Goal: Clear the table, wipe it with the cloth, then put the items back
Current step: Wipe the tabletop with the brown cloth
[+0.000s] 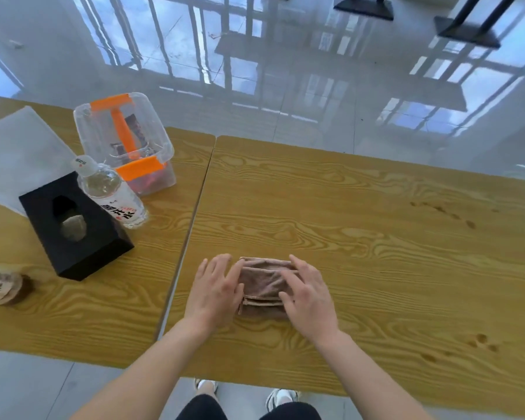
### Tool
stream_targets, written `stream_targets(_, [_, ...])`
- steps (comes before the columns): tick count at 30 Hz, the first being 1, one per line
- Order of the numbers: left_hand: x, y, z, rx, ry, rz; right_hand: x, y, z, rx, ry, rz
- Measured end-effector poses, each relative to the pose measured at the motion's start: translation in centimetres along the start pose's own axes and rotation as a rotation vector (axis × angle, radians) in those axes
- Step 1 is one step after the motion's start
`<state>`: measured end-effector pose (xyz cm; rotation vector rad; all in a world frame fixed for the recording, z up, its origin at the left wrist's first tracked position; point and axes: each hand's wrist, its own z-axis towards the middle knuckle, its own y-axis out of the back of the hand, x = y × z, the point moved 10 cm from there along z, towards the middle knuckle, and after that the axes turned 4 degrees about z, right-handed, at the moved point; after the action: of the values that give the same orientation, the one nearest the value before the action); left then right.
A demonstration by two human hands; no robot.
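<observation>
Head view: cloth (262, 283), folds running left-right, under flat left hand (214, 287), right hand (309, 295)

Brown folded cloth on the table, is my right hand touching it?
Touching. The head view shows the right hand resting on the brown folded cloth.

We count two worktops: left worktop (88, 298) at 9 o'clock, right worktop (391, 237) at 3. One cloth (259, 283). Two hands: left hand (214, 287), right hand (311, 295). Two bottles: clear bottle (112, 192) at 10 o'clock, brown bottle (3, 289) at 9. One black tissue box (73, 231). One clear storage box (152, 147), two orange clasps (140, 171). One frosted lid (22, 153). Two shoes (281, 398) at 6.
</observation>
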<state>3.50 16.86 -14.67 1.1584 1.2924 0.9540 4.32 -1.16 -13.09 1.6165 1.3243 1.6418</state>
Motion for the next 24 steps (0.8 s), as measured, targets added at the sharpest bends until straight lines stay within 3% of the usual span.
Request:
stream_targets(3, [1.5, -1.8, 0.1, 0.061, -0.11, 0.077, 2.2, -3.0, -0.3, 0.175, 0.159, -0.178])
stream_targets(6, [2.4, -3.2, -0.4, 0.067, -0.185, 0.062, 2.7, -5.3, 0.5, 0.262, 0.052, -0.244])
stream_targets(13, [1.4, -4.2, -0.9, 0.086, -0.296, 0.076, -0.7, -6.0, -6.2, 0.112, -0.157, -0.216])
stream_targets(19, [-7.4, -5.6, -0.7, 0.134, -0.514, 0.113, -10.9, -1.8, -15.1, -0.047, -0.463, -0.256])
stream_targets(24, [-11.5, -6.3, 0.8, 0.103, -0.441, 0.123, -9.7, -2.0, -12.2, -0.111, -0.423, -0.19])
